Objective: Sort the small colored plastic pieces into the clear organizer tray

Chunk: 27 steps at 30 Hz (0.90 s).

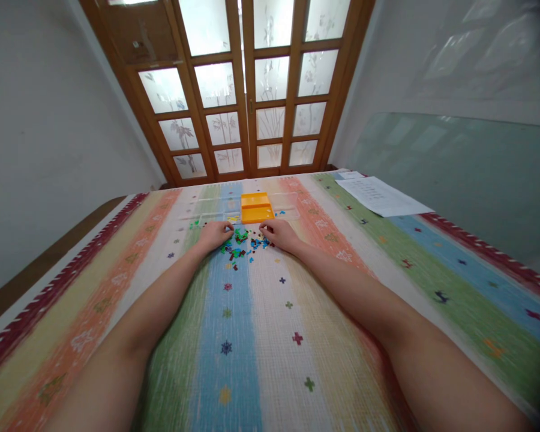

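Nearest the camera were the two bare forearms (pixel 162 312), reaching forward over a striped tablecloth (pixel 227 372). The cloth stretched back from the wrists and out to both sides; the table's far edge (pixel 225 181) lay beyond the fingers. Left hand (pixel 218 234) and right hand (pixel 278 233) stood a little apart, each with thumb and fingers drawn narrow; whether either pinched a piece, I could not tell. Between them, and slightly toward the camera, lay a loose scatter of small green pieces (pixel 240 236), blue pieces (pixel 259 243) and dark red pieces (pixel 236 254).

Just beyond the hands sat an open yellow box (pixel 257 212), with clear plastic trays (pixel 210 211) on both sides. Small yellow bits (pixel 233 219) seemed to lie in the tray near the left fingertips. Farther off, to the right hand's right, lay white papers (pixel 382 197), and past everything stood paned doors (pixel 272 75).
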### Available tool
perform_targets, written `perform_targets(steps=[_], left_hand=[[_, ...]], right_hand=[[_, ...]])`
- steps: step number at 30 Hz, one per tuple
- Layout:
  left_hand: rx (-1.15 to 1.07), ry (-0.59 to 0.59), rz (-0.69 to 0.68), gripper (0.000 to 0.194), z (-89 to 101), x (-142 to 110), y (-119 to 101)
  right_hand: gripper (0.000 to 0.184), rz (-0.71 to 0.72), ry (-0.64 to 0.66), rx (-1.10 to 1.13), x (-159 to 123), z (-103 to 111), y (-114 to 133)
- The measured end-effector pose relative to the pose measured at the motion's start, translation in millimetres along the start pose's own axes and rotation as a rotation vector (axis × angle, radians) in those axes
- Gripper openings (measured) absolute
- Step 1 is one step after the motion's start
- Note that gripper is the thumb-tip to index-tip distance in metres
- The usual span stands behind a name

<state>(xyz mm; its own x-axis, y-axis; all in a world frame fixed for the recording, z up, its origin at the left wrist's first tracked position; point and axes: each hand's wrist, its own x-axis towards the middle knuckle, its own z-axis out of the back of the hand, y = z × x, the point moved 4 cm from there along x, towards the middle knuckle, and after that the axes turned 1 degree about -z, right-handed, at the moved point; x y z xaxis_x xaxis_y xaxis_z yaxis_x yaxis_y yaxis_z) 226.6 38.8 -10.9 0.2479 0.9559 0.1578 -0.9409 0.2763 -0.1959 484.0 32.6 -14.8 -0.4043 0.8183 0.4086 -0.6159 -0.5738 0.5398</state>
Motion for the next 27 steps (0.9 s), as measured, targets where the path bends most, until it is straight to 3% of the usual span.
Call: perform_targets(steps=[4,9,17,22,27], left_hand=[[-0.019,-0.011,0.026,0.029,3.4,-2,-3],[-0.037,-0.142,0.066,0.032,21.5,-8,9],[-0.048,-0.338,0.348,0.038,57.9,-29,83],[-0.068,-0.395,0.485,0.042,57.4,-39,123],[-0.081,-0.401,0.516,0.044,52.9,-40,136]], right_hand=[[0.017,0.005,-0.006,-0.005,0,0,-1],[0.017,0.023,-0.010,-0.015,0,-1,-1],[0.018,0.030,0.009,-0.034,-1,0,-2],[0.018,0.039,0.004,-0.060,0,-1,-4],[0.017,0.043,0.002,-0.066,0,-2,-5]])
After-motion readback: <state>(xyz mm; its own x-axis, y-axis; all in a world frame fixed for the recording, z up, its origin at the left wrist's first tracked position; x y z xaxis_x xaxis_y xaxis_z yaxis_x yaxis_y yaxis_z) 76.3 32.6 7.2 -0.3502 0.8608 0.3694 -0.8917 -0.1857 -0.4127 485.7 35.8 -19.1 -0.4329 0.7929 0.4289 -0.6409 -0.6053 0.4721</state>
